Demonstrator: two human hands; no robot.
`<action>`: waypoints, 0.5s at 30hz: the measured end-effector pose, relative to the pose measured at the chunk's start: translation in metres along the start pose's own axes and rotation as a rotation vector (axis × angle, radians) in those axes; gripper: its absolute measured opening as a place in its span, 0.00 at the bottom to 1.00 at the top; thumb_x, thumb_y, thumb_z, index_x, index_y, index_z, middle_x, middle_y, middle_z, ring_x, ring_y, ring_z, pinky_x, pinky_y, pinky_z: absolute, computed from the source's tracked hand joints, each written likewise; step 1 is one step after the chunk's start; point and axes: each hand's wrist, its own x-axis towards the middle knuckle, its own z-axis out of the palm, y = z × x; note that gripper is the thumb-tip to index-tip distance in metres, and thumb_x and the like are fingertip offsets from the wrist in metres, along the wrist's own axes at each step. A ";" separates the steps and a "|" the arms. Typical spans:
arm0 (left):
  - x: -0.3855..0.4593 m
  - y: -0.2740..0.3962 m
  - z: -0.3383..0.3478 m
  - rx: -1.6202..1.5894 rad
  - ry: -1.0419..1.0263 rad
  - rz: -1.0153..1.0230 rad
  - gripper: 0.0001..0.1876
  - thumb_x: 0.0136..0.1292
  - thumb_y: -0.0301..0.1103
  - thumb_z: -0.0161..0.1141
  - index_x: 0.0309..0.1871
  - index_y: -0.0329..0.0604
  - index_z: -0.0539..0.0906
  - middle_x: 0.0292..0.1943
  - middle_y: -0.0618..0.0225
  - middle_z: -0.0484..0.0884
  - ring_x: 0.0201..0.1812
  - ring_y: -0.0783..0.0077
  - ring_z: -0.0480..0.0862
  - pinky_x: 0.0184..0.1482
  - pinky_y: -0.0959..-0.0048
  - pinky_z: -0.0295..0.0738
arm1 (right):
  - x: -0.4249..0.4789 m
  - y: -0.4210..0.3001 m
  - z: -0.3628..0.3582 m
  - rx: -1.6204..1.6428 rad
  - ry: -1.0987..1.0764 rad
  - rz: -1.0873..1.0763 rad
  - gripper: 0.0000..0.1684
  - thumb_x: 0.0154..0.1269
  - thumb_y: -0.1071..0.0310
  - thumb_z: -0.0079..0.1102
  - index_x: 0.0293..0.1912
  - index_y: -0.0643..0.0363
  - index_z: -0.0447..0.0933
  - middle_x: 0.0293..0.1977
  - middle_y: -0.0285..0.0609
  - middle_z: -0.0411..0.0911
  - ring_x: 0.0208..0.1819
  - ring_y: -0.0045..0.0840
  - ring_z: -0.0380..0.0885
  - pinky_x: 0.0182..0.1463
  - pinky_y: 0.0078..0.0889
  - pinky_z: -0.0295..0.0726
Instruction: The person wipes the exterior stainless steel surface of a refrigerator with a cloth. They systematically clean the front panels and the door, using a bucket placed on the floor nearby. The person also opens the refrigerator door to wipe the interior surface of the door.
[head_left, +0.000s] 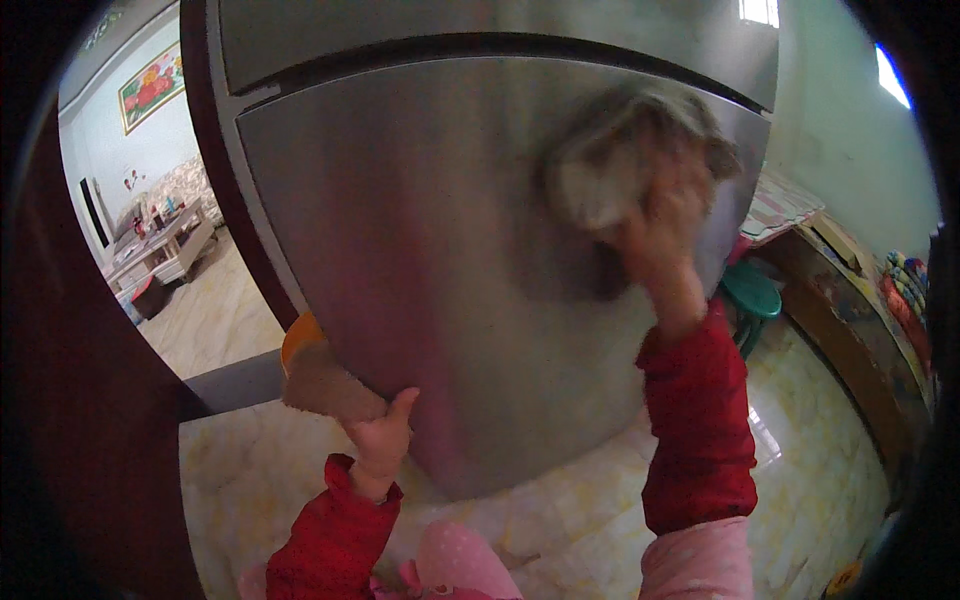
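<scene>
Before me stands a refrigerator with a brushed-metal door (487, 300). My right hand (667, 210) presses a crumpled greyish cloth (600, 180) against the upper right part of this door; hand and cloth are blurred, and some fingers are hidden in the folds. Low at the door's left edge, my left hand (382, 435) has its thumb raised and its other fingers largely hidden. Directly beyond that hand is a brown, fuzzy-looking item (330, 386) with an orange part (301, 337); whether the hand grips it is unclear. Both forearms wear red sleeves.
A dark red door frame (232, 150) borders the left side, with a low table (161, 247) in the room beyond. At right stand a green stool (752, 291) and a curved wooden piece of furniture (825, 315). Marbled tiles (570, 525) cover the floor.
</scene>
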 end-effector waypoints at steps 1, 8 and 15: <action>0.003 0.005 0.002 -0.065 -0.024 -0.015 0.43 0.56 0.39 0.72 0.67 0.33 0.58 0.63 0.58 0.65 0.58 0.63 0.70 0.60 0.66 0.66 | -0.021 0.041 0.000 -0.124 -0.010 -0.010 0.28 0.56 0.57 0.57 0.56 0.57 0.74 0.59 0.53 0.69 0.67 0.48 0.59 0.70 0.54 0.53; 0.013 0.018 0.007 -0.140 -0.076 0.044 0.40 0.58 0.40 0.71 0.66 0.32 0.60 0.63 0.58 0.66 0.63 0.61 0.66 0.67 0.63 0.57 | -0.110 0.125 0.017 0.376 0.140 0.644 0.31 0.57 0.64 0.53 0.60 0.68 0.65 0.54 0.60 0.71 0.56 0.52 0.68 0.64 0.48 0.60; 0.022 0.036 0.004 -0.086 0.011 -0.007 0.40 0.59 0.40 0.69 0.67 0.32 0.58 0.67 0.56 0.62 0.67 0.61 0.62 0.68 0.63 0.55 | -0.057 -0.129 0.012 0.144 -0.013 0.081 0.36 0.46 0.49 0.60 0.56 0.55 0.72 0.58 0.43 0.68 0.66 0.48 0.56 0.70 0.64 0.45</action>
